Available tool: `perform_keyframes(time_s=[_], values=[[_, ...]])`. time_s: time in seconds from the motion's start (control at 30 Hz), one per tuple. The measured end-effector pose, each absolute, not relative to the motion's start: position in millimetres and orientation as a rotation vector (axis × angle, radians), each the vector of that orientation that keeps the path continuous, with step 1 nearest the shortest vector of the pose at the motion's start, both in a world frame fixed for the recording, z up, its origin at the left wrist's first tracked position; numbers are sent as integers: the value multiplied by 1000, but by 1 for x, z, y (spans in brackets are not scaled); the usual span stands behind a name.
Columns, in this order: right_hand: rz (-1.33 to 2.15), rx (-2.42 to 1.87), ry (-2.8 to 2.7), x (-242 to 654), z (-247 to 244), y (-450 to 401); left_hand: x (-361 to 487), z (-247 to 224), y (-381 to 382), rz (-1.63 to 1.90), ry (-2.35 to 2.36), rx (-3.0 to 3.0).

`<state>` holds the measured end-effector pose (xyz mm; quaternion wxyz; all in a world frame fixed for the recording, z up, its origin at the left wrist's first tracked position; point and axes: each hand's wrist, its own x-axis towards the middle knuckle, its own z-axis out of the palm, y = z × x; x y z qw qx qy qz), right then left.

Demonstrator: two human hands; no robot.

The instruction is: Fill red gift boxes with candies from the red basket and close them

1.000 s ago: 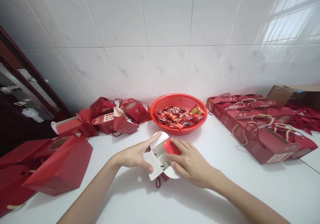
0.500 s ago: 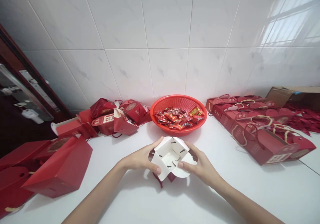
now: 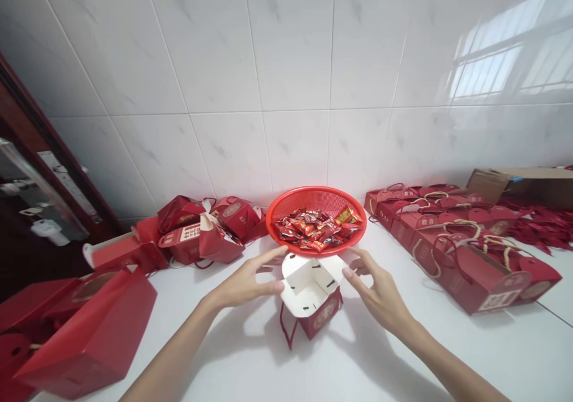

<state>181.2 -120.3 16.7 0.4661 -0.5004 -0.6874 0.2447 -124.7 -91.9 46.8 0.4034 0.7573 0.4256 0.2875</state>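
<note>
A small red gift box stands upright on the white table in front of me, its top flaps spread and its white inside bare. Dark red cord hangs down at its sides. My left hand is at the left of the box, fingers apart, with the thumb tip at the edge of a flap. On the other side my right hand has its fingers spread, index fingertip by the right flap. Neither hand grips the box. Just behind it sits a red plastic basket with many wrapped candies.
Red boxes lie piled at the left, with more red boxes behind them. At the right, red boxes with cord handles stand in rows. A cardboard box is at the back right, against the tiled wall.
Both hands have let go of the box and moved apart. The box now stands on the table, turned a little, its red printed side showing. The view has tilted up slightly.
</note>
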Motion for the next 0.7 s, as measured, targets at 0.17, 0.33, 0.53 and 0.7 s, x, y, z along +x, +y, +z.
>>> perform_keyframes(time_s=[0.17,0.33,0.53,0.7], values=[[544,-1052,-1630,177,49,-81,-112,80,-57,977,1273,2053],[737,-839,-1496,146,72,-25,-74,90,-3,854,1323,2420],[812,-845,-1369,126,65,16,-58,85,24,588,1505,2346],[804,-906,-1358,125,50,27,-61,73,33,791,1477,2261]])
